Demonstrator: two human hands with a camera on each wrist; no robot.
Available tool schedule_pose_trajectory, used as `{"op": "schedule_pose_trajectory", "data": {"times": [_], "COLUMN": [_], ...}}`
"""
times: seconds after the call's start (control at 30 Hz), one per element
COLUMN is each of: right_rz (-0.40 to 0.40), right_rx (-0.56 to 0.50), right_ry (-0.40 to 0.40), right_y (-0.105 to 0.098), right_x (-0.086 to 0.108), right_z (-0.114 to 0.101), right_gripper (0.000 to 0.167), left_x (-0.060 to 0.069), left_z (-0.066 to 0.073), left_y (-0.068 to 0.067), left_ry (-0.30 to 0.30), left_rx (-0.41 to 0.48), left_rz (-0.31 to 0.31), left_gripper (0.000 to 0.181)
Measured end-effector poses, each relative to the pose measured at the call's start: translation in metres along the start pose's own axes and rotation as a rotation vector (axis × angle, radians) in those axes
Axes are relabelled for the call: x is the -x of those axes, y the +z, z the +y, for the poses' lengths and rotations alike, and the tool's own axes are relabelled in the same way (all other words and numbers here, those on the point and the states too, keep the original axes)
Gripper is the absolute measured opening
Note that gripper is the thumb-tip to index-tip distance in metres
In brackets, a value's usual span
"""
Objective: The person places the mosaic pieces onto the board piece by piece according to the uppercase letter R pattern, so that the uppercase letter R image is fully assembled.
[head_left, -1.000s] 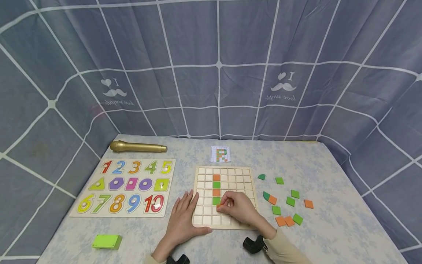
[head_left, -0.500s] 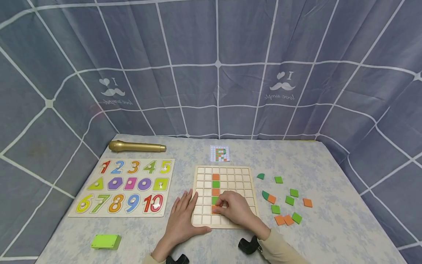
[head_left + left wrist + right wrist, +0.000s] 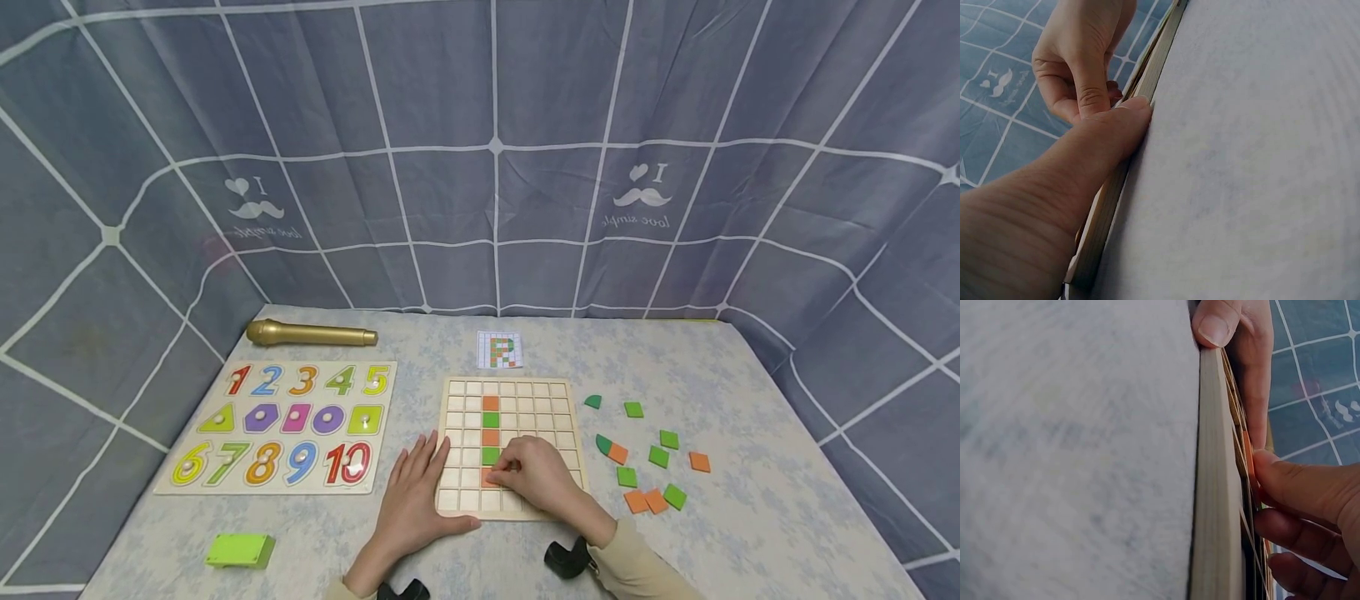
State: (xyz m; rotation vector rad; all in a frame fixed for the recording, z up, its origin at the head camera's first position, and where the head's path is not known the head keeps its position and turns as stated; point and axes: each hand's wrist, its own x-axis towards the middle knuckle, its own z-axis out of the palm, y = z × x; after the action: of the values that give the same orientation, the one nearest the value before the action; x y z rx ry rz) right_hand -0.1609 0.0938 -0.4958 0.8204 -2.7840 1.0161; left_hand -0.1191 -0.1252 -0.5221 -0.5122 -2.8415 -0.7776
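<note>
A wooden grid board (image 3: 536, 406) lies on the table. One column holds alternating orange and green square tiles, with a green tile (image 3: 490, 456) just beyond my right fingertips. My right hand (image 3: 543, 475) pinches an orange tile (image 3: 487, 477) at the near end of that column; in the right wrist view the thumb touches this tile (image 3: 1250, 456), which sits at the grid's surface. My left hand (image 3: 415, 500) rests with straight fingers along the board's left side, its thumb (image 3: 1125, 125) against the front edge. The right fingers partly hide the orange tile.
Loose green and orange tiles (image 3: 658, 456) lie right of the board, with dark green quarter-circles (image 3: 593, 402). A pattern card (image 3: 499, 350) lies behind it. To the left are a number puzzle (image 3: 273, 487), a gold microphone (image 3: 311, 334) and a lime green block (image 3: 240, 551).
The orange tile in my right fingers has come down into line with the column, slightly left and nearer. The left hand stays on the board; the view has shifted slightly.
</note>
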Motion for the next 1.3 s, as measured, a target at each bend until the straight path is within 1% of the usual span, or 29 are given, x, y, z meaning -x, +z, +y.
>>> {"op": "schedule_pose_trajectory", "data": {"times": [0.2, 0.3, 0.4, 0.53, 0.63, 0.83, 1.13, 1.3], "right_rz": [-0.014, -0.022, -0.026, -0.020, 0.001, 0.088, 0.277, 0.361], "right_rx": [0.005, -0.003, -0.014, -0.027, -0.038, -0.040, 0.043, 0.090], "right_ry": [-0.016, -0.021, -0.020, 0.000, 0.018, 0.051, 0.127, 0.138], "right_y": [-0.002, -0.003, -0.003, -0.006, -0.011, -0.032, -0.073, -0.092], "right_x": [0.002, 0.004, 0.005, 0.006, 0.007, 0.007, 0.010, 0.014], "right_z": [0.001, 0.002, 0.003, 0.004, 0.006, 0.014, 0.042, 0.057], "right_gripper": [0.010, 0.006, 0.005, 0.006, 0.007, 0.009, 0.015, 0.019], "left_x": [0.001, 0.000, 0.000, -0.001, -0.001, -0.001, -0.001, -0.001], "left_z": [0.000, 0.000, 0.000, 0.001, 0.001, 0.001, 0.001, 0.001], "left_y": [0.000, 0.000, 0.000, -0.001, -0.001, -0.001, -0.001, -0.001], "left_ry": [-0.003, -0.007, -0.010, -0.010, -0.010, -0.015, -0.011, -0.015], "left_rx": [-0.004, -0.005, -0.006, -0.006, -0.003, 0.000, 0.008, 0.009], "left_rz": [-0.013, -0.022, -0.025, -0.024, -0.022, -0.014, -0.011, -0.013], "left_gripper": [0.115, 0.115, 0.115, 0.116, 0.116, 0.115, 0.115, 0.115]}}
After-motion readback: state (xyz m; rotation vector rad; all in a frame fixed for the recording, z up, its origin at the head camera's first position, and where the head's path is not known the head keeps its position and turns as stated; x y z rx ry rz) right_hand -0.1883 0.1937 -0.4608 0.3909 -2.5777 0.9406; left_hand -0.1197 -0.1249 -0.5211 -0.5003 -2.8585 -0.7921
